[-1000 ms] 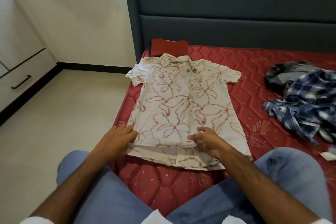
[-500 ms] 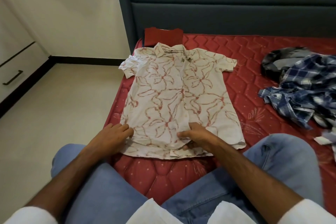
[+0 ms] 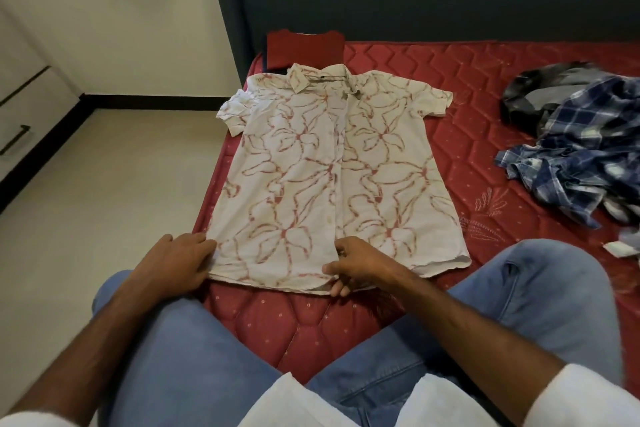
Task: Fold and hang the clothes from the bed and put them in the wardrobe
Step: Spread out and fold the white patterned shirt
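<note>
The floral shirt lies flat and unfolded at the bed's near corner, left hand resting on its hem corner, right hand pinching the hem, with one red garment folded and the plaid pile seemingly untouched.

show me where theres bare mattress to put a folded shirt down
Bare mattress lies between the floral shirt and the plaid shirt, up to the headboard. Crowded: the far-left corner with the red garment.
</note>
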Motion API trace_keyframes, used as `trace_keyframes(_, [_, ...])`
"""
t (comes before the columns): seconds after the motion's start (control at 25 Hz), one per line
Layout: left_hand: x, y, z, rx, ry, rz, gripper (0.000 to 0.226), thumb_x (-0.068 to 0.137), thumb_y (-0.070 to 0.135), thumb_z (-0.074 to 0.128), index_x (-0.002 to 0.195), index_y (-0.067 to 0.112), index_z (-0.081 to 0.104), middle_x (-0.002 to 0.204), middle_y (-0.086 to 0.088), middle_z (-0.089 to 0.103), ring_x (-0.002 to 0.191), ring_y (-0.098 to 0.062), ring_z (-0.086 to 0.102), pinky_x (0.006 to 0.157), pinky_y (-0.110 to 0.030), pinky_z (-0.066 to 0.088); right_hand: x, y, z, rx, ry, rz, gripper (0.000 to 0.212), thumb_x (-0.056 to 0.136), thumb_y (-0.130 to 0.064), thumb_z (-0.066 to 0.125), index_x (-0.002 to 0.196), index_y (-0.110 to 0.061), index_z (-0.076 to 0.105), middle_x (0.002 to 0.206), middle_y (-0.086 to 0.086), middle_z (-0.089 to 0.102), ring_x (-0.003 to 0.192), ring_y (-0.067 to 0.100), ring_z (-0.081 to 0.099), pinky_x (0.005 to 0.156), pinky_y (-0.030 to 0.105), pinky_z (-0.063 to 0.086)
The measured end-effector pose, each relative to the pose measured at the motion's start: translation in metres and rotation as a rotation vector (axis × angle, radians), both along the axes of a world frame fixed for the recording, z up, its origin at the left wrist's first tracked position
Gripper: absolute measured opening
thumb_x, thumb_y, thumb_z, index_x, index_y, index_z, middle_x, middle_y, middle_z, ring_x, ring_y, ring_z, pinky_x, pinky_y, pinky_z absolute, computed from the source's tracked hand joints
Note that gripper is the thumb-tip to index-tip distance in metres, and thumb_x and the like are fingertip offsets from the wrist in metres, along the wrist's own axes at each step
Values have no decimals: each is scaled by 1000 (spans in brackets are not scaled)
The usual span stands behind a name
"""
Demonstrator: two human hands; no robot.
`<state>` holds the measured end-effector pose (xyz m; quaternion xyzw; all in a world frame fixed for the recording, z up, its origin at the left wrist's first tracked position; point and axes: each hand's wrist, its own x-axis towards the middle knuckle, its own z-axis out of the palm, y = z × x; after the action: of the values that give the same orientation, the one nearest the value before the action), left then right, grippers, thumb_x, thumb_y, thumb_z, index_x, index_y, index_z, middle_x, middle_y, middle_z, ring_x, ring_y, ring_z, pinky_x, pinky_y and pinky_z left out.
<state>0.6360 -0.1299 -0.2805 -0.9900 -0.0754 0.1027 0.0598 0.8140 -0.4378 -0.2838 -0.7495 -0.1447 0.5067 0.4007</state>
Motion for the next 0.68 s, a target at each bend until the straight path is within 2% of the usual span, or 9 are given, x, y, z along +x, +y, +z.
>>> trace_keyframes(0.08, [4,-2,3,38,95,21,16,97,45,45,88,32,47,93,12,53,92,-13,60,77,-33,39,0,-1,-1,-39,-52,72,23,98,-14,67,96,-5,47,86,29,73,66,29,75,49,30,56])
trace_keyframes(0.16, [14,-6,9,104,155,22,17,96,46,44,88,32,49,94,11,57,91,-10,61,77,-32,38,3,-3,7,-66,-72,111,27,99,-25,68,94,-6,49,79,23,75,57,23,71,46,27,51])
trace_keyframes(0.24, [32,-15,11,128,43,-33,14,93,39,49,84,29,50,87,9,59,82,-14,63,71,-32,39,14,-5,17,-88,-118,130,29,100,-30,64,96,-2,59,75,16,75,52,19,67,45,25,49])
trace_keyframes(0.28, [42,-22,12,78,-61,-65,10,91,34,51,83,28,52,83,7,60,76,-18,63,67,-34,42,20,-5,20,-99,-166,139,27,101,-30,61,98,-3,63,75,13,76,52,17,67,46,24,48])
trace_keyframes(0.36, [71,-45,10,-180,-193,-87,7,91,27,54,93,22,60,89,4,62,76,-21,63,67,-36,49,29,-3,20,-122,-297,149,18,101,-25,60,98,-9,68,78,5,76,59,14,68,51,24,51])
trace_keyframes(0.44, [103,-76,3,-516,-221,-41,13,95,20,59,107,20,63,101,4,60,84,-15,61,73,-34,51,35,-1,15,-129,-417,148,10,97,-18,59,97,-16,70,84,-2,74,71,12,68,57,23,50])
trace_keyframes(0.52, [130,-108,-8,-735,-233,16,21,97,19,60,117,20,62,108,4,58,90,-11,59,78,-30,51,41,3,8,-115,-500,118,17,94,-12,57,97,-23,70,92,-6,68,82,14,66,60,22,47])
trace_keyframes(0.6, [148,-126,-21,-782,-249,62,26,98,20,59,123,22,60,108,5,58,88,-8,58,76,-28,49,52,6,2,-69,-551,57,27,94,-6,55,100,-25,73,97,-6,64,82,12,63,59,23,47])
trace_keyframes(0.68, [155,-130,-30,-751,-273,95,25,98,22,56,124,24,60,104,7,59,86,-6,55,71,-27,45,59,9,-7,22,-618,60,35,94,0,56,105,-26,78,99,-7,57,86,7,57,71,21,45])
